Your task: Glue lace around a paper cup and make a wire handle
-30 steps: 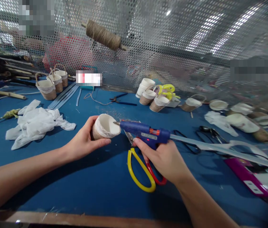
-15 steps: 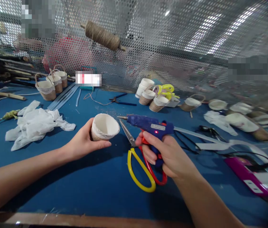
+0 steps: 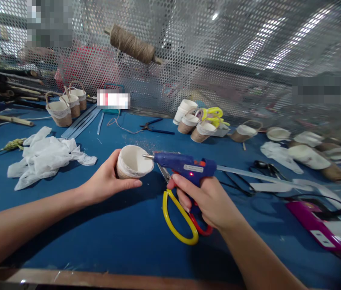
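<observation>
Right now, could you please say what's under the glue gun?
Scissors lie below, yellow handle visible; the glue gun covers part of their blades, the right hand part of the red handle.

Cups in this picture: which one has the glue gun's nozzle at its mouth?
The cup in the left hand: the only one held, with the nozzle of the glue gun overlapping its opening. The other cups are in neither hand.

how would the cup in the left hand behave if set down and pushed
The cup is probably fairly stiff: its rim looks round in the left hand. It is likely light, as its wall seems thin. Its sides narrow downward, so it might tip.
</observation>
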The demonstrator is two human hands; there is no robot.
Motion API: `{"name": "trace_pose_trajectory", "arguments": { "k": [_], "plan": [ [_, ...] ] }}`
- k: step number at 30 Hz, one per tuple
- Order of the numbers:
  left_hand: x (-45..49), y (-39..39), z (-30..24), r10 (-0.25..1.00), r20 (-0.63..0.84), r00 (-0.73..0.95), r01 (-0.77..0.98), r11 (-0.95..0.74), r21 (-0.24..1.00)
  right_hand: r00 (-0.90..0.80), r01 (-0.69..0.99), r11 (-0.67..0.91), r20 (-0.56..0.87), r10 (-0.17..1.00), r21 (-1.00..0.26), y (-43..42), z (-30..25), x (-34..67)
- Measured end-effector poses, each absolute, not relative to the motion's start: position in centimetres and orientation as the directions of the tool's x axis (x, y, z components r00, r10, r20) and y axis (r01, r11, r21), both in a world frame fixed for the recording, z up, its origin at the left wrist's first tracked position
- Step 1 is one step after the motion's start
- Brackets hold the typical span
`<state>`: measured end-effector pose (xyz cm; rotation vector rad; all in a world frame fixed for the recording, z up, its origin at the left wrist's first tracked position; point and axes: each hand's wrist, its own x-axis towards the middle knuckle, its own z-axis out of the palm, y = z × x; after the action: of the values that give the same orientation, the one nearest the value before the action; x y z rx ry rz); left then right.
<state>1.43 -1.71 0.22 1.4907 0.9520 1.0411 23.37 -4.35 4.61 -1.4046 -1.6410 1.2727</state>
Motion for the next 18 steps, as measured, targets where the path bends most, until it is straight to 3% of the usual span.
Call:
{"name": "trace_pose_trajectory", "arguments": {
  "k": [3, 10, 18],
  "plan": [
    [1.34, -1.59, 0.23, 0.940, 0.151, 0.306, 0.106, -0.192, 0.976, -0.221, 0.460, 0.028, -0.084, 0.972, -0.888, -4.46, 4.90, 23.62],
    [1.11, -1.45, 0.25, 0.922, 0.170, 0.349, 0.145, -0.233, 0.962, -0.216, 0.351, 0.027, -0.053, 0.975, -0.936, -4.26, 4.90, 24.13],
    [1.03, -1.48, 0.03, 0.914, 0.164, 0.372, 0.109, -0.219, 0.970, -0.251, 0.425, 0.019, -0.097, 0.963, -0.905, -4.25, 4.97, 24.16]
  ]
}}
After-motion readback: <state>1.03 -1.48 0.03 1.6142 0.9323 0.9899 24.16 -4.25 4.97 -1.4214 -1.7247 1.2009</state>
